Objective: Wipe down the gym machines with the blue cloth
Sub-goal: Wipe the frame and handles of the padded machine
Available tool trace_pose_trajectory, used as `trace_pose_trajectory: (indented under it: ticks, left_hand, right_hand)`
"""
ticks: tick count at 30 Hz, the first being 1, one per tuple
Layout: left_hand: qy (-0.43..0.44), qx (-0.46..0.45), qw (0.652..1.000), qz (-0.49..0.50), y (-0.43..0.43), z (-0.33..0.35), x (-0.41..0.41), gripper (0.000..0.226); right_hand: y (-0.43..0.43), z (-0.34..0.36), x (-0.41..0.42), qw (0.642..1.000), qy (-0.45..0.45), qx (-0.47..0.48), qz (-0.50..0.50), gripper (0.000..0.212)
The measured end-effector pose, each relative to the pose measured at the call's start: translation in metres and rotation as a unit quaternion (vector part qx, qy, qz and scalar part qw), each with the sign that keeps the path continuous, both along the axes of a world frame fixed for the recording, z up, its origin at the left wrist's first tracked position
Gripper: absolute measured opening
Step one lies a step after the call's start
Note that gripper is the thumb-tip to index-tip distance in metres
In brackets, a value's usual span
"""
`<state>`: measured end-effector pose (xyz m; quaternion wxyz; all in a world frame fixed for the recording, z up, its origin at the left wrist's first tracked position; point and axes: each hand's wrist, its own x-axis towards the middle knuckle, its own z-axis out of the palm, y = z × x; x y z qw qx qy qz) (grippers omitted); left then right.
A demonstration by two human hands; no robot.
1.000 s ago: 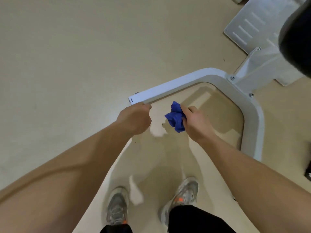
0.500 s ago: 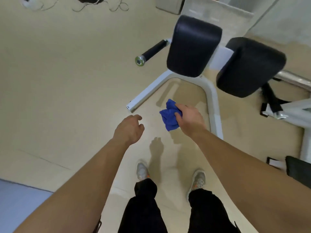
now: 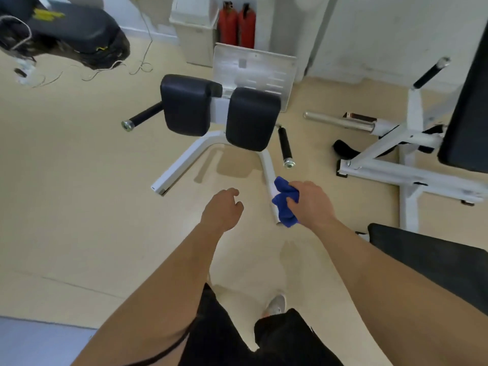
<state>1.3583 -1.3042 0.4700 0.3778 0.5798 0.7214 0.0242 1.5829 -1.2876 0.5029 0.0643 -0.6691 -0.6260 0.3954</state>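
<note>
Bare at left hand [image 3: 223, 210] and right hand [image 3: 311, 204], forearms unsleeved as far as seen. Clad below in black trousers [image 3: 224, 334], possibly shorts. Shod in a pale grey sneaker [image 3: 276, 305]. Crossed near the waist by a thin black cord [image 3: 171, 346].

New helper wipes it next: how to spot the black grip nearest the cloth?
Find the white machine with two black pads mid-floor. Right of the right pad runs a short black grip with a silver cap. Unlike the left grip, its cap sits close to the blue cloth.
</note>
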Motion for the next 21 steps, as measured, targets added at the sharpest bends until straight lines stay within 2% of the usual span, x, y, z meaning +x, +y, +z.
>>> trace_pose_trajectory:
  ticks: [6,13,17,21]
  left_hand:
    - [-0.020,-0.001,0.998,-0.055,0.016,0.002,0.109,0.048]
    - [-0.030,-0.042,0.996,-0.077,0.068,-0.028,0.179,0.049]
    - [-0.051,-0.057,0.996,-0.049,0.087,-0.036,0.209,0.049]
    - [-0.096,-0.055,0.994,0.014,0.102,-0.054,0.233,0.051]
  right_hand:
    - [0.010,0.006,0.087,0.999,-0.037,-0.013,-0.009,0.016]
    - [0.054,-0.021,0.143,0.998,-0.063,-0.018,-0.010,0.022]
    - [0.084,-0.030,0.172,0.997,-0.067,-0.043,0.019,0.026]
    - [0.114,-0.052,0.195,0.997,-0.032,-0.059,0.045,0.030]
